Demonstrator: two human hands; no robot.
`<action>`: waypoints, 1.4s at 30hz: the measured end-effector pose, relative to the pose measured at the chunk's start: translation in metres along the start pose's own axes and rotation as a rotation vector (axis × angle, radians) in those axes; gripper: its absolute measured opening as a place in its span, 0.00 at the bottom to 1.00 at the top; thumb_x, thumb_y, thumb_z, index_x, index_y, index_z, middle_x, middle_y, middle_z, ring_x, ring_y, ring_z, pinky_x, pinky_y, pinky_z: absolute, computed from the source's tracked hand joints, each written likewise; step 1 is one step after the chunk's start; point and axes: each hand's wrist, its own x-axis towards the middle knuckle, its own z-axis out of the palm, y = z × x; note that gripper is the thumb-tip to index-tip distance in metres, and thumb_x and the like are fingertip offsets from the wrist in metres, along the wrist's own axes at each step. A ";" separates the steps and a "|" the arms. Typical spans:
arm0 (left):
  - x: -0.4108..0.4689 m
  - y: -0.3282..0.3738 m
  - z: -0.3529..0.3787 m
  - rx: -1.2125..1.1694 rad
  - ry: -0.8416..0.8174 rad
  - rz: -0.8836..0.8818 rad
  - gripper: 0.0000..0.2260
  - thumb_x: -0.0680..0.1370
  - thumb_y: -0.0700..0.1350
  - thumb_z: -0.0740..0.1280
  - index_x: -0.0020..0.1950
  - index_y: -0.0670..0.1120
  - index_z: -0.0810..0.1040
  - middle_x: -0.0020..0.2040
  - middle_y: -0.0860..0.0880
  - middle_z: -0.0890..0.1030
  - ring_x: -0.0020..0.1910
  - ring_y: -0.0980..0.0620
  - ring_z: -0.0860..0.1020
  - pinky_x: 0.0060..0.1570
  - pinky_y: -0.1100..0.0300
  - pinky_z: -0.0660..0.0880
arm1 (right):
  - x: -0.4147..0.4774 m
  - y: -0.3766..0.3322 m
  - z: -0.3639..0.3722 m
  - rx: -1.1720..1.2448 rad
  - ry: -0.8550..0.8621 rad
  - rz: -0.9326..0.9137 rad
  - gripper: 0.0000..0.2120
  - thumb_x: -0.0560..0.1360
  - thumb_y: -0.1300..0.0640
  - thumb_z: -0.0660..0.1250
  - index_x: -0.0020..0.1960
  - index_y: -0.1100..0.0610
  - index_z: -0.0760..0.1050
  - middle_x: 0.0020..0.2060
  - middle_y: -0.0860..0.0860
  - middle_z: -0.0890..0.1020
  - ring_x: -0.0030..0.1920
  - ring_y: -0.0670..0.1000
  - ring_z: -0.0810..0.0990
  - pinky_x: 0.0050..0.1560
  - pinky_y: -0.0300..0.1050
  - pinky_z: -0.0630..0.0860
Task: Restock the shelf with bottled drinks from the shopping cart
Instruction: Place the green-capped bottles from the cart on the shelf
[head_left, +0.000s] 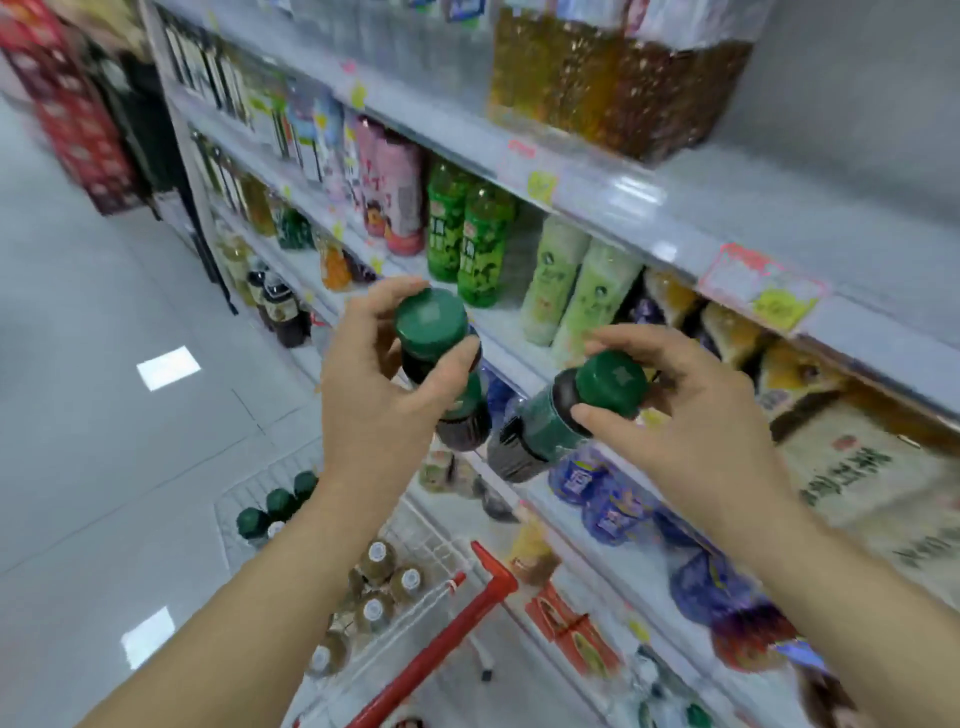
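Left hand (374, 395) fingers gripping left bottle (431, 322), right hand (691, 410) fingers gripping right bottle (540, 426) — dark drink, green caps; more bottles in cart (488, 587); labels blurred.

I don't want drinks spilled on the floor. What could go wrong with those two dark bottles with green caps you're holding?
1. The right hand pinches its tilted dark plastic bottle with a green cap only around the cap, so it might slip and drop toward the white wire shopping cart.
2. The left hand also grips its dark green-capped bottle near the top, and the two bottles hang close together, so they could knock.
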 end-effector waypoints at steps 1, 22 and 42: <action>0.002 0.023 0.011 -0.012 0.004 0.052 0.16 0.71 0.51 0.70 0.55 0.64 0.70 0.53 0.56 0.75 0.51 0.53 0.78 0.49 0.62 0.75 | -0.006 -0.012 -0.020 -0.005 0.047 -0.031 0.23 0.65 0.58 0.77 0.52 0.37 0.74 0.50 0.38 0.81 0.50 0.39 0.79 0.50 0.32 0.74; 0.017 0.211 0.235 -0.405 -0.300 0.546 0.15 0.71 0.50 0.70 0.54 0.59 0.69 0.49 0.57 0.70 0.48 0.53 0.74 0.49 0.56 0.75 | -0.093 -0.083 -0.249 -0.461 0.899 -0.274 0.21 0.66 0.61 0.75 0.54 0.46 0.74 0.52 0.37 0.76 0.55 0.46 0.78 0.55 0.42 0.77; 0.085 0.187 0.344 -0.478 -0.635 0.057 0.15 0.72 0.44 0.73 0.49 0.57 0.68 0.45 0.53 0.79 0.41 0.63 0.78 0.38 0.77 0.70 | -0.003 -0.053 -0.256 -0.501 0.895 0.047 0.17 0.67 0.52 0.73 0.48 0.36 0.71 0.45 0.33 0.75 0.52 0.41 0.76 0.52 0.31 0.70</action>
